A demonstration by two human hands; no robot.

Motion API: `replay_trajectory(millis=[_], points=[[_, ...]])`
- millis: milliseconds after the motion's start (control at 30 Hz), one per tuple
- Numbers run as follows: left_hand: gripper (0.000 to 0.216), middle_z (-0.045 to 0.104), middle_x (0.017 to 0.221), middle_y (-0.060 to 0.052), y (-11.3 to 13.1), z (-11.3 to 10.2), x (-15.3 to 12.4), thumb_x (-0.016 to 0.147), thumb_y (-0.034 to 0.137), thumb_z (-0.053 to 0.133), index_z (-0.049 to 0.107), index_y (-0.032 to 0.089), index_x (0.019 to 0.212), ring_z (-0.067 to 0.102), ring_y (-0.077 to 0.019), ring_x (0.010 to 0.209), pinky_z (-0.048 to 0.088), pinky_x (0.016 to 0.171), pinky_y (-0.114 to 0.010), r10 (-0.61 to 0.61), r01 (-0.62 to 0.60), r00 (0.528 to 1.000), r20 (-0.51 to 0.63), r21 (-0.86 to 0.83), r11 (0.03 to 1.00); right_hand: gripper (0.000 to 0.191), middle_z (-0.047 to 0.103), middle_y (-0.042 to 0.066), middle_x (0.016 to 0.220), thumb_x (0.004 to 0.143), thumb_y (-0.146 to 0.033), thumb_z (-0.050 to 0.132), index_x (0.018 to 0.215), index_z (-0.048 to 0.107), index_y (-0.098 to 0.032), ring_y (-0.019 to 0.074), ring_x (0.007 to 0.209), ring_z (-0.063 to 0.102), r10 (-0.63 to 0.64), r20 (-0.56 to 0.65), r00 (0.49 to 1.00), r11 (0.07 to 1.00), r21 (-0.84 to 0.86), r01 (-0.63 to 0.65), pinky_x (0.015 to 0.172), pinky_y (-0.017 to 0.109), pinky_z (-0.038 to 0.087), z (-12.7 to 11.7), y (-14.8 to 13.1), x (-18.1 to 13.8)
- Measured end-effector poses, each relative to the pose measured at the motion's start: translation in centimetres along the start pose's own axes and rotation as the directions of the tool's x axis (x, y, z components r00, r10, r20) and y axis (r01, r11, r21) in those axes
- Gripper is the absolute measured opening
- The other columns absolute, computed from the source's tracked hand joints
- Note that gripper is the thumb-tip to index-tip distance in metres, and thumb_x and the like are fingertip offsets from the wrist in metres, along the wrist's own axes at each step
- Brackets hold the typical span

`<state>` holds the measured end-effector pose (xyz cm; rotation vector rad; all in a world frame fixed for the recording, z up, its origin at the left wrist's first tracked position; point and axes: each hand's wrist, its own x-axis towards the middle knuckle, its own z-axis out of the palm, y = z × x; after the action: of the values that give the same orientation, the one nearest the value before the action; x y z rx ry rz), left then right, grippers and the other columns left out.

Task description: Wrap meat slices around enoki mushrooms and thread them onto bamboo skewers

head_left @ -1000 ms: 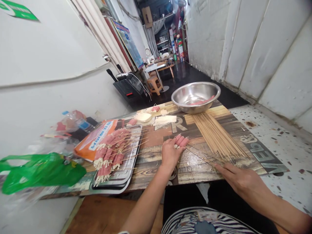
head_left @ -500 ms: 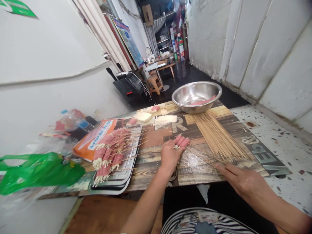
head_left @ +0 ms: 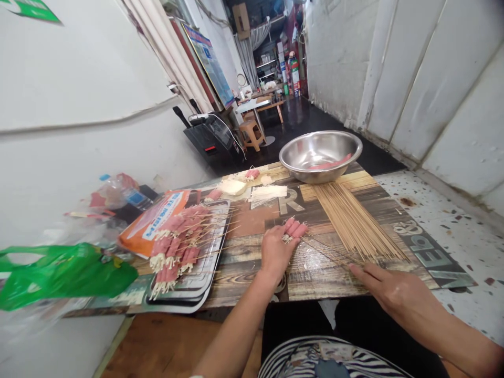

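Several pink meat rolls wrapped around enoki mushrooms (head_left: 294, 228) lie side by side on the table, with my left hand (head_left: 274, 252) closed around their near left end. Thin bamboo skewers (head_left: 328, 252) run from the rolls toward the lower right. Their far ends sit in the pinched fingers of my right hand (head_left: 388, 283). To the left, a metal tray (head_left: 214, 268) carries a heap of finished skewered rolls (head_left: 177, 244), sticks pointing right. A large bundle of loose bamboo skewers (head_left: 354, 223) lies on the right of the table.
Behind the skewers stands a steel bowl (head_left: 321, 152) with pink meat inside. Enoki strands (head_left: 268, 194), a pale yellow piece (head_left: 232, 187) and more rolls (head_left: 252, 174) lie at the back. An orange package (head_left: 155, 218) and green plastic bag (head_left: 66, 273) crowd the left.
Both hands keep nearly the same hold on the rolls and skewers. The view has shifted slightly; nothing else has visibly moved.
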<state>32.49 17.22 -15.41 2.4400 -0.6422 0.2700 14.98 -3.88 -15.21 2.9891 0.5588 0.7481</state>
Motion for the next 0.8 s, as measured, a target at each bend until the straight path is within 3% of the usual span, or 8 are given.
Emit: replay_trajectory(millis=[367,800], points=[[0.028,0.071,0.091,-0.007,0.4,-0.1,0.0,0.071,0.024,0.08,0.07,0.021,0.098,0.065,-0.0233,0.086,0.054,0.083,-0.039,-0.002,0.002,0.999,0.038,-0.003,1.0,0.052,0.068,0.007,0.087,0.07,0.009,0.035,0.111,0.061,-0.01,0.011,0.053,0.061,-0.028,0.054,0.998,0.999,0.035,0.026,0.048,0.022,0.045,0.3,0.1,0.9],[0.024,0.07,0.09,-0.005,1.0,-0.3,-0.1,0.073,0.023,0.078,0.072,0.021,0.096,0.063,-0.0222,0.084,0.051,0.08,-0.035,-0.026,0.027,0.999,0.037,-0.015,1.0,0.049,0.065,0.004,0.077,0.066,0.008,0.037,0.104,0.061,-0.012,0.0125,0.047,0.057,-0.069,0.072,0.995,0.997,-0.015,0.07,0.041,0.024,0.036,0.2,0.4,2.6]])
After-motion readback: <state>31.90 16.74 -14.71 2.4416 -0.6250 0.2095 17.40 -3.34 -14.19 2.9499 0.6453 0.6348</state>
